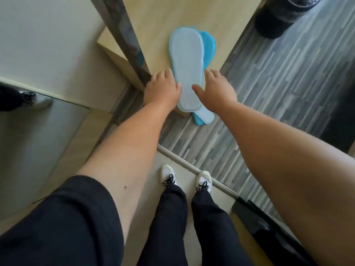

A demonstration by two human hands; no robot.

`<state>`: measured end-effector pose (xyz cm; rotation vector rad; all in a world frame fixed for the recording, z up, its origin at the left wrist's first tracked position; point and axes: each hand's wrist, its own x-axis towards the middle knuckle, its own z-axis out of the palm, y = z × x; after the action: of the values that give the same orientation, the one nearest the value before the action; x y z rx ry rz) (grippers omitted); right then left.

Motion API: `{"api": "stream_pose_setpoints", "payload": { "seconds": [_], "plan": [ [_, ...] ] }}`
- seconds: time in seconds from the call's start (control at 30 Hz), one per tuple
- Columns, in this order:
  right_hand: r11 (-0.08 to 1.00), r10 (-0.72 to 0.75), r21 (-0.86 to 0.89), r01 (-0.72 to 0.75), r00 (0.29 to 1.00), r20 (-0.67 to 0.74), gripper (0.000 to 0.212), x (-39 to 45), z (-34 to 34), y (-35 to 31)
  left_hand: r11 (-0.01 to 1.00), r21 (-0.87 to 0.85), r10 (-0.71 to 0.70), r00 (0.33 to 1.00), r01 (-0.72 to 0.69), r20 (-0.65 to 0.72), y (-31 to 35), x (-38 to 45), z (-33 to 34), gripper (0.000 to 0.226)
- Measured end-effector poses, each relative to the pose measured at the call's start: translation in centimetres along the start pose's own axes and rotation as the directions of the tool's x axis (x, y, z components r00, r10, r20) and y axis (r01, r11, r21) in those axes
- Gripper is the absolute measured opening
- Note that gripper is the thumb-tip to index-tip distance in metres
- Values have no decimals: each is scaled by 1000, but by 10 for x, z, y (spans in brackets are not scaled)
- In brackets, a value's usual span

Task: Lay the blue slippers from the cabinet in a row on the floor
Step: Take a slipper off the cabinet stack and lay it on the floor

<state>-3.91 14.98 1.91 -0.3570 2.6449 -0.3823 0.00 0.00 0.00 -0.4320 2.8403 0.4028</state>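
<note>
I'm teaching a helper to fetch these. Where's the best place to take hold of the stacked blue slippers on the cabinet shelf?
Grip the heel end of the blue slippers, which juts past the front edge of the wooden shelf towards the person. Come from the front, pinching both long sides where the left hand and right hand flank it. The stack lies flat and is thin, so squeeze all layers together.

A stack of slippers (pixel 187 70) was laid on the cabinet shelf (pixel 153 29), its near end overhanging the shelf's front edge above the floor (pixel 278 89). The left hand (pixel 162 89) was placed against the stack's left side and the right hand (pixel 215 91) against its right side. A bin (pixel 278 18) was stood on the floor to the right, behind the stack. Two shoes (pixel 169 174) were planted side by side nearer the viewer, below the hands.
</note>
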Motion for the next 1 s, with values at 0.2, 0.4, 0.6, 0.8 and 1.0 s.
{"api": "stream_pose_setpoints", "payload": {
  "seconds": [0.2,0.4,0.6,0.8,1.0],
  "plan": [
    [927,250,274,-255,967,55,49,36,23,5,994,-87,-71,997,72,20,11,23,30,38],
    [834,316,440,-333,942,115,38,56,36,9,892,-317,-307,947,322,99,13,52,34,36],
    [716,377,579,-390,914,151,27,54,28,14,737,-574,-280,934,357,221,11,57,24,29],
    [607,325,693,-389,917,231,19,19,-3,18,667,-662,-257,940,341,225,13,19,-5,28],
    [608,222,721,-332,943,246,14,-42,-18,9,625,-669,-307,915,402,263,11,-55,-31,27]
  ]
}}
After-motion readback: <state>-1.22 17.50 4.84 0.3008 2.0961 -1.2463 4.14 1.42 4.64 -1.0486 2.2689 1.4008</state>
